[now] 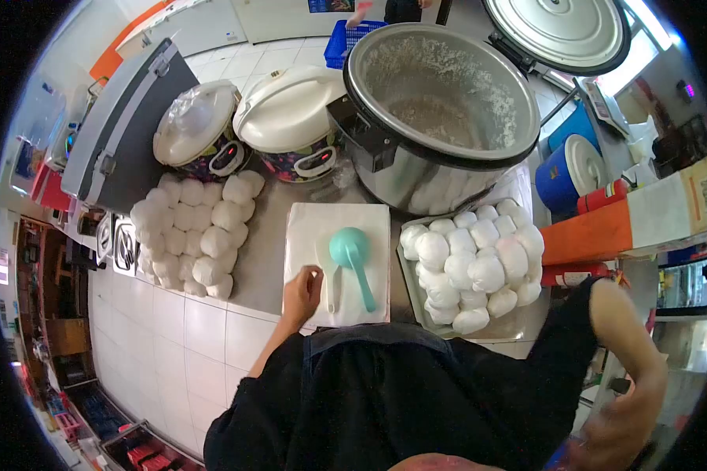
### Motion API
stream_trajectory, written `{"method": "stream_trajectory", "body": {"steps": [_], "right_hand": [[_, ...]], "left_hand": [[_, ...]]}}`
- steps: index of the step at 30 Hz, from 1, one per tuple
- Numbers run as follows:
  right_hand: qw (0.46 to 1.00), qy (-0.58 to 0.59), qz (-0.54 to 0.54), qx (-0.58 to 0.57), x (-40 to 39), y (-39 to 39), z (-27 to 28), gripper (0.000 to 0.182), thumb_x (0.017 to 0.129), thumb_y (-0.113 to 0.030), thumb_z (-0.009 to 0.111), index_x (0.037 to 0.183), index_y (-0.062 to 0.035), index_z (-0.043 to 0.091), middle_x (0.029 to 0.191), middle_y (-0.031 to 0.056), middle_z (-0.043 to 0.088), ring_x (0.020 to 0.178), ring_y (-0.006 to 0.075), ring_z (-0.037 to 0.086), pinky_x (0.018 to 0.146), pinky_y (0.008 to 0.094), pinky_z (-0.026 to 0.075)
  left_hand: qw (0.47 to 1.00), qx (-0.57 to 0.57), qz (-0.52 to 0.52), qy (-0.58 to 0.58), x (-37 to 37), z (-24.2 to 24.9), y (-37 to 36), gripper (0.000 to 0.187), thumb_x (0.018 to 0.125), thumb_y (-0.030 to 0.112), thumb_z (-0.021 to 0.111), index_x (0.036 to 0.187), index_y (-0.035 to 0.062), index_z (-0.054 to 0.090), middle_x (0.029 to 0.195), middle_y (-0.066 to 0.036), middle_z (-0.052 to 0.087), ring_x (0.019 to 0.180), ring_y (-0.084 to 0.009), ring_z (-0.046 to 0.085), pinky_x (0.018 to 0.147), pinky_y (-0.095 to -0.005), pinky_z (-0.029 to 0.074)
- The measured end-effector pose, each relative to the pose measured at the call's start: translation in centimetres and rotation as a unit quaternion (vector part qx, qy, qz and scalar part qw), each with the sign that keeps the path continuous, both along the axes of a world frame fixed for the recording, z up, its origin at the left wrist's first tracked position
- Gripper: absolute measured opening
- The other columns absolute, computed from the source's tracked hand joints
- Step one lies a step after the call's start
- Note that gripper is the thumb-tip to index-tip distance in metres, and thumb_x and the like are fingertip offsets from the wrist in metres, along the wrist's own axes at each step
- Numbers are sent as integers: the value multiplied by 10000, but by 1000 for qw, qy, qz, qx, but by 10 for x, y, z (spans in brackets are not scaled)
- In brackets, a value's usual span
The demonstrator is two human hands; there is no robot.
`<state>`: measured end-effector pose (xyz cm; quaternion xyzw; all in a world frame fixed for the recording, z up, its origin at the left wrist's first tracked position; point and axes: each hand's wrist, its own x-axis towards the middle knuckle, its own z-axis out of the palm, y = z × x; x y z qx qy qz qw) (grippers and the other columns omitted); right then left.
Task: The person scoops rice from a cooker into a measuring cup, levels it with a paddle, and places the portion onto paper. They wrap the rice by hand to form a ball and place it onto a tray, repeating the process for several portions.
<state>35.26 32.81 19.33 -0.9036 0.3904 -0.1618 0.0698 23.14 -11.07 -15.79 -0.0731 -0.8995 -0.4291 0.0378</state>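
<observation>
My left hand (303,293) is at the left edge of a stack of white paper sheets (306,228), its fingers curled together; whatever they may hold is too small to make out. Just right of it, a thin pale utensil (331,286) and a turquoise scoop (349,248) lie on the sheets. Low at the right edge of the view, away from the counter, my right hand (617,428) is blurred, and its fingers cannot be made out. Round white wrapped bundles are piled on both sides, at the left (192,231) and on a tray at the right (479,263).
A large open metal cooker (440,102) stands behind the sheets, its lid (562,31) raised. Two smaller cookers (291,110) (196,129) and a grey box (130,118) stand at the left. A blue bucket (556,184) is at the right. Part of another person (403,10) shows at the top.
</observation>
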Motion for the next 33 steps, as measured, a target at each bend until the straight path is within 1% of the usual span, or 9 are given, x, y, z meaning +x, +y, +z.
{"method": "stream_trajectory", "body": {"steps": [6,19,23,26,29,30,31,32,33], "right_hand": [[958,96,-162,-215,21,-68,38,300,827,-172,422,1034,25,513,988,166,527,881,251,518,740,418,424],[839,113,-401,-350,179,-44,74,270,807,-219,472,946,6,530,795,121,517,703,222,488,625,382,408],[789,20,-447,-421,213,30,79,265,802,-233,487,919,0,535,735,108,513,648,213,479,590,371,404],[742,-203,-444,-459,200,122,67,263,797,-244,498,899,-5,539,691,97,511,607,206,472,563,363,400],[486,-573,-340,-566,123,241,-18,263,793,-255,510,879,-9,543,646,87,508,566,200,465,537,355,396],[481,-374,-639,-469,86,284,-52,491,758,-379,547,1102,-31,517,1014,131,572,914,263,521,721,421,424],[563,-303,-714,-285,45,340,-100,341,842,-177,447,1143,-24,498,1117,59,555,1022,179,524,863,310,409],[368,-217,-885,-183,1,387,-149,370,783,-232,547,1098,-39,538,1056,67,587,967,189,554,829,305,426],[318,-80,-940,-91,-23,407,-185,384,747,-265,587,1061,-48,551,1023,82,592,926,201,563,798,309,436]], "left_hand": [[983,-46,-142,111,-15,23,3,87,773,87,594,854,71,565,563,-73,516,448,-193,495,435,-300,391],[944,61,-324,10,101,-6,111,56,778,81,589,834,76,589,550,-73,530,449,-171,515,440,-272,403],[947,71,-314,21,160,-39,172,60,775,68,596,835,74,592,554,-73,537,448,-150,504,444,-255,396],[969,107,-221,37,187,-49,226,91,767,28,602,850,63,588,538,-51,514,451,-103,468,443,-237,384],[971,127,-179,96,207,-27,282,90,762,24,606,844,53,583,528,-49,499,446,-106,471,438,-235,380],[968,123,-193,107,209,-22,295,95,757,14,604,845,45,582,531,-54,505,444,-115,472,434,-233,374],[971,115,-179,107,215,-17,307,95,757,14,604,845,45,582,531,-54,505,444,-115,472,434,-233,374],[970,102,-188,113,217,-12,317,99,755,7,601,844,46,582,533,-56,508,443,-123,471,435,-237,376],[969,88,-193,123,215,-7,326,104,752,0,598,844,46,582,535,-58,510,442,-132,471,436,-241,378]]}}
